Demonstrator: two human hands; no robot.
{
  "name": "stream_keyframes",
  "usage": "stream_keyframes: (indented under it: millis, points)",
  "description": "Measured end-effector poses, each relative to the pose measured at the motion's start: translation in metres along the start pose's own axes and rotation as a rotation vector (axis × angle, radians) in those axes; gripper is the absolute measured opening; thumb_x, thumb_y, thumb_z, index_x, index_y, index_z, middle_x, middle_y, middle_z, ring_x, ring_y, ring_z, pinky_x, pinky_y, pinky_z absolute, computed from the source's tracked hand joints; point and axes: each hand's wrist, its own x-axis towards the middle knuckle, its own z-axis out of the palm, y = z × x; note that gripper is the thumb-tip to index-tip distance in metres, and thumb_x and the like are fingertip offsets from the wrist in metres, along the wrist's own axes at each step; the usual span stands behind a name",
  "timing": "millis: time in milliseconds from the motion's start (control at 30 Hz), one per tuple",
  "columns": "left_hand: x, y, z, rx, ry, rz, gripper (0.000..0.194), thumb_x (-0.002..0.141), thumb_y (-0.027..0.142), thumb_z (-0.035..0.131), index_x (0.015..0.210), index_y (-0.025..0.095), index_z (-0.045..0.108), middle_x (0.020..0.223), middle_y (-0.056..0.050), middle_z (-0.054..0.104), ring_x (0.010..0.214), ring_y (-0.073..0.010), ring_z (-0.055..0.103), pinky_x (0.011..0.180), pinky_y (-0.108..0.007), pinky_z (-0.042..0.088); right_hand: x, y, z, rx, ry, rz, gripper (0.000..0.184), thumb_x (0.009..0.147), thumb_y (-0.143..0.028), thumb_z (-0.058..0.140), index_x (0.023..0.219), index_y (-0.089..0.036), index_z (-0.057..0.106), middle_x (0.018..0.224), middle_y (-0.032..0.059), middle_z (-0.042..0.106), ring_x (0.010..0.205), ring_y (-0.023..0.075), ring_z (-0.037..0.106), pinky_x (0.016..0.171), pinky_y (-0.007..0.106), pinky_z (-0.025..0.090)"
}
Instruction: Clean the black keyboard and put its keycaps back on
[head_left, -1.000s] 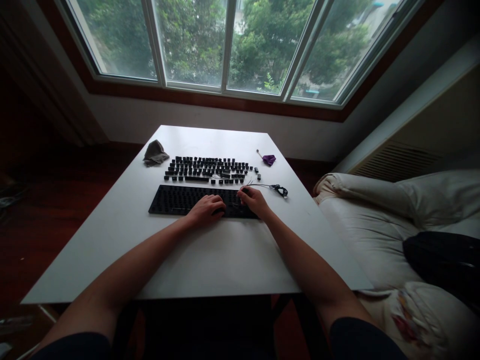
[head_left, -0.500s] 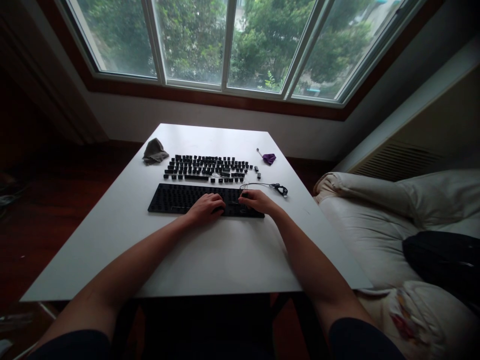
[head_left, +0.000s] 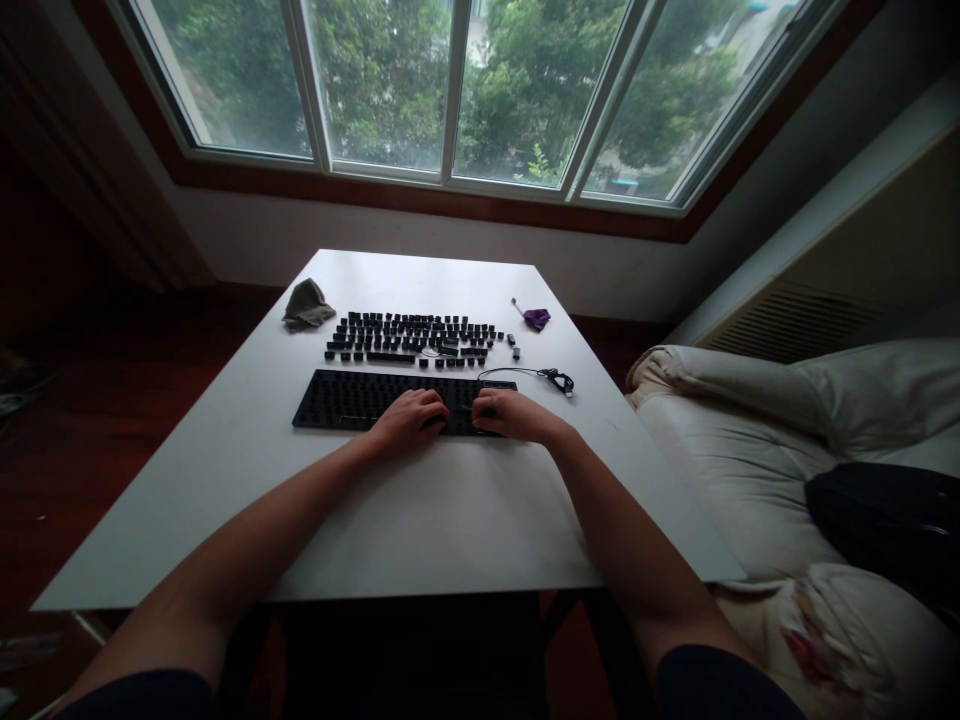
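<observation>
Black keycaps seem mostly off, laid in rows beyond our keyboard, which lies flat on the worktop. Our left hand and right hand curl over it; whether either grips anything, we cannot tell.

Head view, facing forward, down across table.

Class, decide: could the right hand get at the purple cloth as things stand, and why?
Probably yes: the right hand is at the keyboard, and only the thin cable and a few loose keycaps lie low between it and the purple cloth, so it could likely pass over them.
</observation>
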Motion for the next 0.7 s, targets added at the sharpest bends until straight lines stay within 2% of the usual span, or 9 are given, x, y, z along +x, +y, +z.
stream_keyframes:
  millis: [167, 400, 600, 700]
  points:
    - [0.0003, -0.0011, 0.0014, 0.003, 0.002, 0.007, 0.014, 0.093, 0.026, 0.059, 0.104, 0.024, 0.068, 0.11, -0.005, 0.066, 0.101, -0.0219, 0.061, 0.091, -0.037, 0.043, -0.0008, -0.0045, -0.0002, -0.03, 0.003, -0.014, 0.011, 0.091, -0.027, 0.063, 0.091, -0.021, 0.072, 0.09, 0.0025, 0.069, 0.076, 0.0147, 0.059, 0.069, 0.024, 0.038]
    - [-0.0002, -0.0024, 0.0019, -0.003, 0.005, 0.005, 0.015, 0.093, 0.027, 0.06, 0.105, 0.024, 0.069, 0.11, -0.006, 0.065, 0.1, -0.022, 0.06, 0.09, -0.036, 0.043, -0.0001, 0.0017, -0.001, -0.014, 0.021, 0.073, 0.022, 0.091, -0.038, 0.062, 0.093, -0.02, 0.075, 0.065, -0.0019, 0.062, 0.055, 0.011, 0.046, 0.057, 0.024, 0.032]
    - [-0.0001, -0.0021, 0.0009, -0.004, 0.002, 0.007, 0.015, 0.093, 0.026, 0.059, 0.104, 0.024, 0.069, 0.109, -0.006, 0.065, 0.1, -0.0217, 0.06, 0.09, -0.036, 0.042, -0.0005, -0.0008, -0.0014, -0.005, 0.034, 0.054, 0.019, 0.091, -0.036, 0.064, 0.092, -0.02, 0.075, 0.066, -0.0016, 0.064, 0.057, 0.0115, 0.049, 0.059, 0.024, 0.034]
    - [0.0002, -0.0015, -0.0001, -0.01, 0.003, 0.009, 0.015, 0.092, 0.025, 0.06, 0.104, 0.024, 0.069, 0.109, -0.006, 0.065, 0.1, -0.0215, 0.06, 0.09, -0.036, 0.043, -0.0013, -0.0035, -0.0024, 0.012, 0.024, 0.009, 0.015, 0.09, -0.032, 0.065, 0.092, -0.021, 0.075, 0.08, 0.0013, 0.07, 0.068, 0.014, 0.058, 0.065, 0.024, 0.039]
